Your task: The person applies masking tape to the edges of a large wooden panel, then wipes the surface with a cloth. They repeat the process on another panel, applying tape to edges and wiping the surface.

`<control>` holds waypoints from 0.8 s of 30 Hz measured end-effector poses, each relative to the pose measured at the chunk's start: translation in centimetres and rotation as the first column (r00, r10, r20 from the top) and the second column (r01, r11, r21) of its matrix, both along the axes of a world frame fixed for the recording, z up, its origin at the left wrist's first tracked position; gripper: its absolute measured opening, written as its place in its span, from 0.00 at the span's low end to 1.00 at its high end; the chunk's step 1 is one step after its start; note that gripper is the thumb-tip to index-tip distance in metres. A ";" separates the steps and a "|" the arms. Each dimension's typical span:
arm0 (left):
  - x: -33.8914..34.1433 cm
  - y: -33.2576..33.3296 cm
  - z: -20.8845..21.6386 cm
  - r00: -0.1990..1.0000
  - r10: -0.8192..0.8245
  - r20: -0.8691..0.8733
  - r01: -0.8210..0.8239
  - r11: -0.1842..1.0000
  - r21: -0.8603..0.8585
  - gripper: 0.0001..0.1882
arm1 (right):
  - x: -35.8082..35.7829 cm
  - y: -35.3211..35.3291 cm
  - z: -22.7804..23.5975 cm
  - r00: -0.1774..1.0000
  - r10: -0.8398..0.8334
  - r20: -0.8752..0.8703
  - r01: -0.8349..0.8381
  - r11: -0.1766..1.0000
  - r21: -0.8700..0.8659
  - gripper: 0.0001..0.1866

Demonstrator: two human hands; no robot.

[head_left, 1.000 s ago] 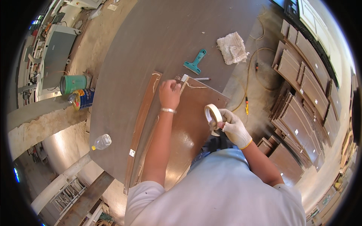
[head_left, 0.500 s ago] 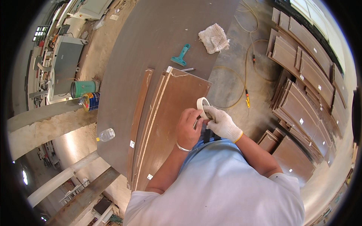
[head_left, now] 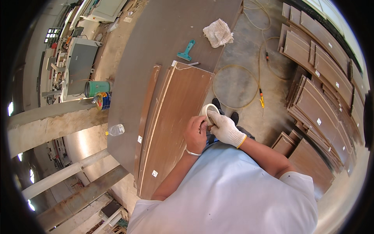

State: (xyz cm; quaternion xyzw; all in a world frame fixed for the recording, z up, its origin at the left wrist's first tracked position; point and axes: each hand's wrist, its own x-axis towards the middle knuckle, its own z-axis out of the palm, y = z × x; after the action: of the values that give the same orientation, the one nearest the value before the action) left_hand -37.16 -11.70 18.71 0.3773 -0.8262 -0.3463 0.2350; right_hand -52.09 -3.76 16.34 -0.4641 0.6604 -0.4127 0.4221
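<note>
The gloved right hand point(head_left: 227, 130) grips the tape roll point(head_left: 205, 110); I can't tell if the left hand point(head_left: 194, 132) pinches any. A pale strip point(head_left: 159, 109) already runs down the brown board point(head_left: 181, 105).

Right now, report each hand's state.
Left hand: bare, curled close by the tape roll; whether it grips anything cannot be told.
Right hand: gloved, closed, holding the tape roll.

We are seeing a cream tape roll point(head_left: 204, 111), a white yellow-cuffed glove point(head_left: 229, 132) and a brown panel point(head_left: 179, 113). Far off, we are noticing a teal scraper point(head_left: 189, 48).
</note>
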 end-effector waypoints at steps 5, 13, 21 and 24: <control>0.3 1.2 0.8 0.998 0.055 -0.013 -0.053 0.986 0.157 0.11 | 0.2 0.7 -0.1 0.994 0.032 -0.109 -0.035 0.999 -0.018 0.21; -0.7 1.8 1.2 0.995 0.046 -0.086 -0.046 0.999 0.004 0.08 | 1.0 1.5 0.0 0.986 -0.067 -0.151 0.045 0.989 -0.142 0.23; -1.5 1.3 1.3 0.993 0.009 -0.120 -0.005 0.999 0.034 0.07 | 0.5 1.3 -0.4 0.983 -0.148 -0.105 0.120 0.964 -0.238 0.26; -2.1 0.4 1.6 0.985 0.028 -0.173 -0.006 0.992 0.125 0.06 | 0.2 0.8 0.0 0.980 -0.188 -0.065 0.168 0.958 -0.234 0.27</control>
State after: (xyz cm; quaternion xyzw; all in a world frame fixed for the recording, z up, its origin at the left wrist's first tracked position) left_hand -39.24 -11.32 20.34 0.3665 -0.7761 -0.4266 0.2853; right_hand -51.93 -2.91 16.29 -0.4653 0.6657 -0.5013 0.2984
